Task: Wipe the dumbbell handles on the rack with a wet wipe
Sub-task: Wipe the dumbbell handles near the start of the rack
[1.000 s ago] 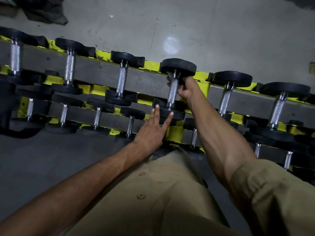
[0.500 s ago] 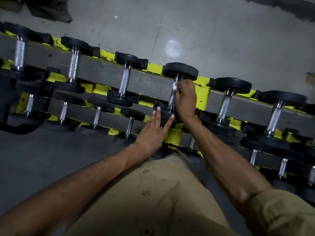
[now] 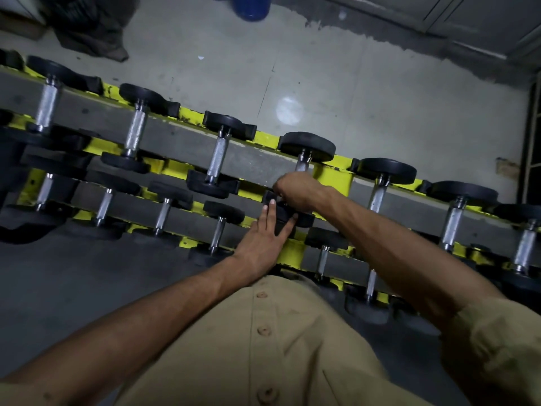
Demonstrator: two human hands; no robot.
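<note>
Dumbbell handle (image 3: 302,164), knurled steel, shows only its far end below the round black far head (image 3: 306,145). The rest is inside the right hand (image 3: 296,191), whose grip is closed, fingers curled round the bar. Whether a wipe lies under them cannot be told. The left hand (image 3: 261,241) lies flat, fingers straight and spread, against the near head (image 3: 306,220) of the same dumbbell. This dumbbell sits on the upper tier of the yellow rack (image 3: 332,177).
</note>
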